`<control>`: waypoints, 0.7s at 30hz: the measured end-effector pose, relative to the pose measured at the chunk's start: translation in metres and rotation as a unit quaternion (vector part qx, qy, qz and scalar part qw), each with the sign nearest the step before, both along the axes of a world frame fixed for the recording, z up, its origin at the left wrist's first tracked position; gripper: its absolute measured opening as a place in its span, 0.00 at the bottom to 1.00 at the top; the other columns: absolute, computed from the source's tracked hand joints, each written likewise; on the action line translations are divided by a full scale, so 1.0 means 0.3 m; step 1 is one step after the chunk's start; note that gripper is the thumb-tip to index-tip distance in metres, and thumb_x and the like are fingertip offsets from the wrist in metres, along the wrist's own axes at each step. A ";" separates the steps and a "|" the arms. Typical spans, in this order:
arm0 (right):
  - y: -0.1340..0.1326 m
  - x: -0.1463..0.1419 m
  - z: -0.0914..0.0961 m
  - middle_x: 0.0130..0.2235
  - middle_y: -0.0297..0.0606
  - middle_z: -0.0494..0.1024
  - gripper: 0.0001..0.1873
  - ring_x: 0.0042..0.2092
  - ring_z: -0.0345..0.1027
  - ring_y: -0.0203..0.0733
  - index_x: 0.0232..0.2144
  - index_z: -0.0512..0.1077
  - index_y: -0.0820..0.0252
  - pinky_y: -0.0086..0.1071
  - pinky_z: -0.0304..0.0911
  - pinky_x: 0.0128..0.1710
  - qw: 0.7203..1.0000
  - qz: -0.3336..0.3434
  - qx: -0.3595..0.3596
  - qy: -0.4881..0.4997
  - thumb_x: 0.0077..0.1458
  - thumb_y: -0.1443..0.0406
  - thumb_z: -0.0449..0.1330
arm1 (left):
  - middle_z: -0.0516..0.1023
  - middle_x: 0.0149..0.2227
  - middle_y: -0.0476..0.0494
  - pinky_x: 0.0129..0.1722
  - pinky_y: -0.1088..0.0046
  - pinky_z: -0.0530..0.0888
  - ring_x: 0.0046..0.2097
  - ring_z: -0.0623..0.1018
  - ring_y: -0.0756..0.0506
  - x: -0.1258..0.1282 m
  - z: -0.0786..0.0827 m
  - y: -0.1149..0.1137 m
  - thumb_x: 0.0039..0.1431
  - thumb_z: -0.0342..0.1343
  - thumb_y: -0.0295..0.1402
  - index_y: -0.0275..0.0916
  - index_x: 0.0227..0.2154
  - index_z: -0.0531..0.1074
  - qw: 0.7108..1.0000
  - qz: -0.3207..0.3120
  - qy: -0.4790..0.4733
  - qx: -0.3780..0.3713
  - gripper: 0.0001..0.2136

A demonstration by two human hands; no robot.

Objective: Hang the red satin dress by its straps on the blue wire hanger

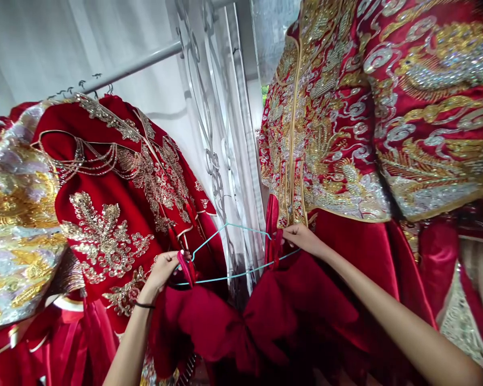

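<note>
A thin turquoise wire hanger (229, 252) hangs between my hands with a plain red satin skirt (273, 321) draped from it. My left hand (165, 268) is closed, pinching the skirt's red strap at the hanger's left end. My right hand (301, 238) is closed, pinching the red fabric at the hanger's right end. Directly above my right hand hangs a red jacket (358, 107) thick with gold and silver embroidery.
On the left, several embroidered red and gold garments (116, 209) hang from a grey metal rail (137, 67). Behind the hanger is a white curtain (221, 134) over a scrolled metal window grille. More red satin fills the lower edge.
</note>
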State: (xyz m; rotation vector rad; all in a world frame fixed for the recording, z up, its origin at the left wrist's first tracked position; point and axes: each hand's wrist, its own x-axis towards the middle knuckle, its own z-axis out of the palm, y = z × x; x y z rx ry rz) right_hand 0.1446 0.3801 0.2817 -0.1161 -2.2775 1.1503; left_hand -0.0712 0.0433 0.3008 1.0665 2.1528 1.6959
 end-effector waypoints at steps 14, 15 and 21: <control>-0.021 0.074 -0.014 0.29 0.35 0.74 0.12 0.30 0.65 0.38 0.32 0.73 0.63 0.30 0.59 0.32 0.995 0.000 0.100 -0.023 0.45 0.62 0.56 | 0.76 0.26 0.46 0.32 0.74 0.67 0.29 0.71 0.47 0.007 0.026 0.033 0.44 0.55 0.35 0.35 0.23 0.75 0.960 -0.130 0.149 -0.199 0.09; -0.022 0.073 -0.016 0.29 0.36 0.75 0.12 0.31 0.66 0.39 0.31 0.73 0.63 0.31 0.60 0.33 0.995 -0.001 0.103 -0.018 0.46 0.61 0.56 | 0.77 0.26 0.46 0.32 0.73 0.68 0.30 0.72 0.47 0.007 0.031 0.031 0.44 0.56 0.35 0.35 0.23 0.75 0.963 -0.125 0.141 -0.195 0.08; -0.029 0.062 -0.079 0.36 0.42 0.76 0.17 0.40 0.68 0.46 0.39 0.73 0.63 0.38 0.62 0.42 0.990 -0.063 0.121 0.018 0.49 0.61 0.53 | 0.77 0.27 0.44 0.36 0.70 0.69 0.32 0.73 0.45 -0.001 0.020 0.042 0.45 0.55 0.42 0.36 0.23 0.74 0.969 -0.074 0.145 -0.184 0.12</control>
